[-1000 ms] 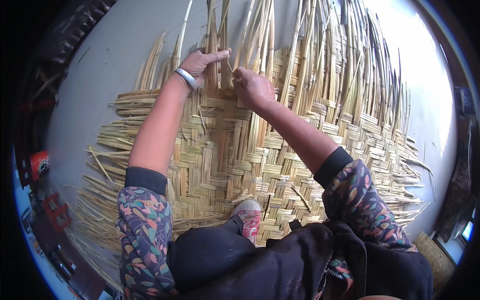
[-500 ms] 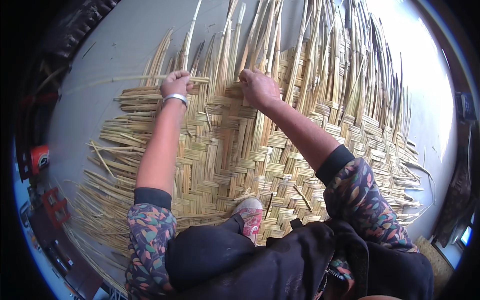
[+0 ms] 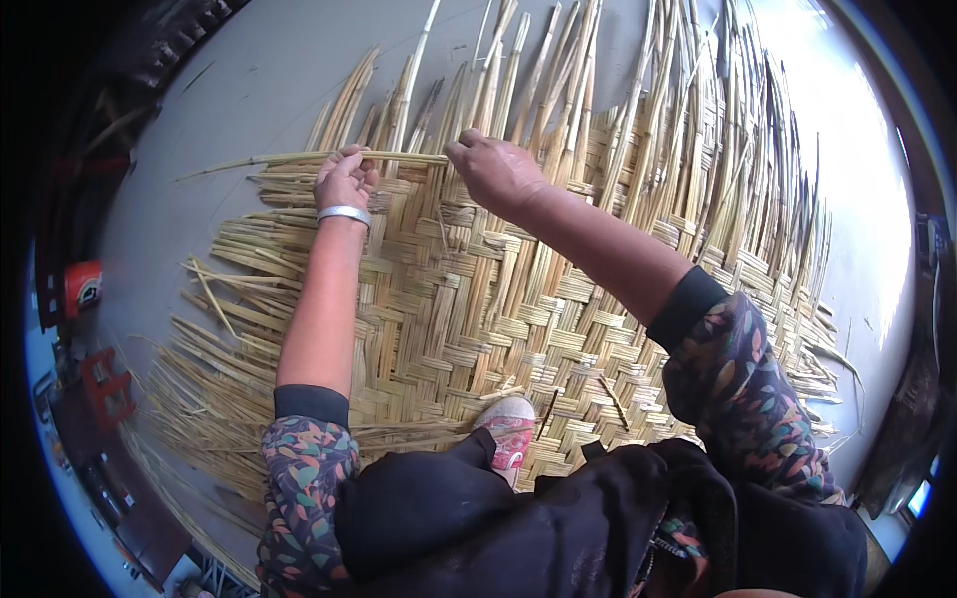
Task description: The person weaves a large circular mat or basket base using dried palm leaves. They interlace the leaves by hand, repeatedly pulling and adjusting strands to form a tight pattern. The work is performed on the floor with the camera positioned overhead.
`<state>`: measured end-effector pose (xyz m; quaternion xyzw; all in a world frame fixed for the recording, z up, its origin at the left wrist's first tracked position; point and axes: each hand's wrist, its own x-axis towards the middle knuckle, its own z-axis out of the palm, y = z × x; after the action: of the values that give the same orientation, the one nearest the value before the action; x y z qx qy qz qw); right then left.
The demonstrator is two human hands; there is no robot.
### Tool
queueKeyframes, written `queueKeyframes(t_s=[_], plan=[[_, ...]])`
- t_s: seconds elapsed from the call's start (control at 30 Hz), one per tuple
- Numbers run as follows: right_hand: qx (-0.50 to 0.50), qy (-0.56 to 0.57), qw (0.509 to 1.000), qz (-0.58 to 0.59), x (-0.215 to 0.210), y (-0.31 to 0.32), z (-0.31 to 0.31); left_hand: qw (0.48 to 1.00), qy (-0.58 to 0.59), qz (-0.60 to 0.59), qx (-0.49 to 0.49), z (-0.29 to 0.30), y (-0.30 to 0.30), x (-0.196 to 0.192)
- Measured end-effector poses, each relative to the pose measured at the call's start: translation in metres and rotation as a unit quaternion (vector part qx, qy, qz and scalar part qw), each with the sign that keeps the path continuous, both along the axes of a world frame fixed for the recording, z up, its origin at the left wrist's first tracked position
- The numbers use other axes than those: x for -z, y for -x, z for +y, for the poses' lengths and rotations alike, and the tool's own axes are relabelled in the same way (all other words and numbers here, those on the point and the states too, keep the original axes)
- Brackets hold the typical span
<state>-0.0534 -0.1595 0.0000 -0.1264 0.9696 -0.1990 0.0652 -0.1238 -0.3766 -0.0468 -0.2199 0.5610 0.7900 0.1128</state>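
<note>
A large woven reed mat (image 3: pixel 419 299) spreads over the floor beneath me, with loose reed ends fanning out along its far and left sides. Across its far left part runs a thin bundle of pale reeds (image 3: pixel 407 157), held level between my hands. My left hand (image 3: pixel 345 179) is closed round the bundle, whose thin tips stick out to the left. At the bundle's right end, my right hand (image 3: pixel 495 171) is closed with its fingertips on the reeds. Upright reed ends (image 3: pixel 558 80) stand just beyond my right hand.
My pink and white shoe (image 3: pixel 508 431) rests on the mat. Loose reed bits (image 3: pixel 612 403) lie on the weave. Grey floor (image 3: pixel 249 110) borders the mat. At the left stand a red stool-like object (image 3: pixel 105 391) and a red container (image 3: pixel 84 287).
My right hand has moved left and closed on the right end of the reed bundle. The bundle's left tips, blurred before, now show sharply. The view has shifted slightly.
</note>
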Motion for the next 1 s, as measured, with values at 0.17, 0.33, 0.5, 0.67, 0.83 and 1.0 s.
queueKeyframes(t_s=[0.17, 0.33, 0.5, 0.67, 0.83, 1.0], plan=[[0.063, 0.04, 0.994, -0.078, 0.005, 0.029, -0.039, 0.996, -0.073, 0.006, 0.046, -0.015, 0.003, -0.009], [0.134, 0.064, 0.985, -0.086, 0.004, 0.031, -0.046, 0.988, -0.077, 0.038, 0.129, -0.014, 0.025, -0.009], [0.194, 0.104, 0.975, -0.042, 0.012, 0.031, -0.049, 0.95, 0.192, 0.131, 0.21, 0.032, 0.051, 0.0], [0.273, 0.133, 0.951, -0.065, 0.012, 0.035, -0.047, 0.798, 0.499, 0.144, 0.307, 0.054, 0.062, 0.013], [0.306, 0.192, 0.931, -0.058, 0.008, 0.029, -0.043, 0.698, 0.574, 0.1, 0.416, 0.069, 0.06, -0.022], [0.311, 0.215, 0.923, -0.073, 0.014, 0.027, -0.043, 0.82, 0.388, 0.002, 0.421, 0.054, 0.071, -0.007]])
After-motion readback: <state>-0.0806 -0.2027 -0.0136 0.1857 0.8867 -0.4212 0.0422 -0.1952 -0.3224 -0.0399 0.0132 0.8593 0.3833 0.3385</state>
